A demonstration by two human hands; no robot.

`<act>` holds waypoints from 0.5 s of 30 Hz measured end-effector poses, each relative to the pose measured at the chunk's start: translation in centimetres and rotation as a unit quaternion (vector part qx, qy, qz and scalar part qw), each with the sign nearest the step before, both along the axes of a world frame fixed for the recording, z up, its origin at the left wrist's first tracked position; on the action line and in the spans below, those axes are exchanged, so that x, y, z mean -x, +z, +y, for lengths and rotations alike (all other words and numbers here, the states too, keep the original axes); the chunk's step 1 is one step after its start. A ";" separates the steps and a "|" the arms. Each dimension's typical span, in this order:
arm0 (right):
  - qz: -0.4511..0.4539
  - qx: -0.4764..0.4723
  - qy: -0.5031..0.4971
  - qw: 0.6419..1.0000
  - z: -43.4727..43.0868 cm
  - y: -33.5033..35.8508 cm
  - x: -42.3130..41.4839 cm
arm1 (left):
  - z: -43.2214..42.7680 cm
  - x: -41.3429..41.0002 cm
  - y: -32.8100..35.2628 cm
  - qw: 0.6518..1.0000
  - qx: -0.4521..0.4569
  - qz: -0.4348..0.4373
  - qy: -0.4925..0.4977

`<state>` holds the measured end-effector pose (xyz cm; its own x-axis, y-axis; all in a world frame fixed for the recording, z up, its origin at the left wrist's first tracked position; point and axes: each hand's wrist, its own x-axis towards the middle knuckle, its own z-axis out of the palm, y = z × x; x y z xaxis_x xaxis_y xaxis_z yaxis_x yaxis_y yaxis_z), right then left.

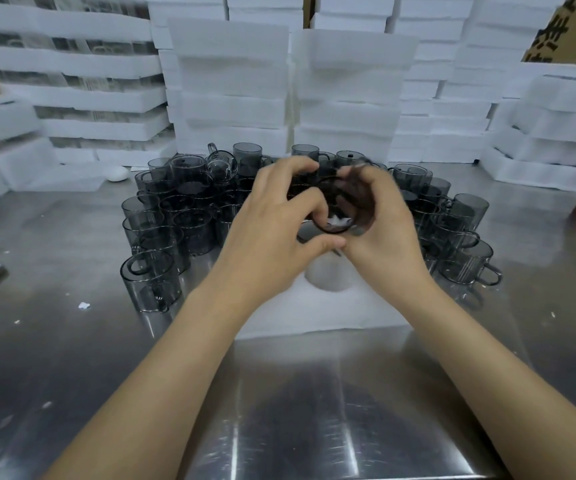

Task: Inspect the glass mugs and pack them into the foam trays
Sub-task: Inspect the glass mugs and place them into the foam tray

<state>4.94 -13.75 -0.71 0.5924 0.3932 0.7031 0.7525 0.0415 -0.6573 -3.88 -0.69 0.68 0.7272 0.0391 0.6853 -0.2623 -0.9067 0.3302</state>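
1. Seen from a head camera looking down: two bare forearms reaching forward over a steel worktop (314,410) toward its far middle.
2. Held between both hands, a smoky glass mug (335,211), tipped on its side with the open mouth facing the viewer, raised above the worktop and blurred.
3. Left hand (279,223) curled round the mug's left side, thumb beneath the rim, fingers over the top.
4. Right hand (380,220) wrapped round the mug's right side; handle position impossible to tell through the blur.
5. Directly beneath the mug, a white foam tray (331,306) lying flat, with one round empty pocket (329,277) showing between the wrists.
6. Crowded along the far edge, behind and on both sides of the hands, many more grey mugs (175,220), some stacked on others.
7. Against the back, tall stacks of white foam trays (231,81); a cardboard box (570,29) at the far right corner.
8. Step in hand, judged: inspection.
9. Advice for doing it well: turn slowly against the white foam to show up chips and cracks; keep both grips firm on slippery glass; hold low over the tray; check rim and handle before lowering upright into the pocket.
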 end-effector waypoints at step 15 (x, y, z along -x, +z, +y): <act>0.069 -0.010 0.092 0.993 -0.5 0.3 0.1 | -0.1 0.0 0.4 0.985 0.158 -0.055 -0.034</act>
<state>4.88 -14.23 -0.43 0.6035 0.4910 0.6282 0.6330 0.1839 -0.7520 -3.87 -0.83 1.07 0.6579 0.2172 0.7211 -0.3682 -0.7425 0.5596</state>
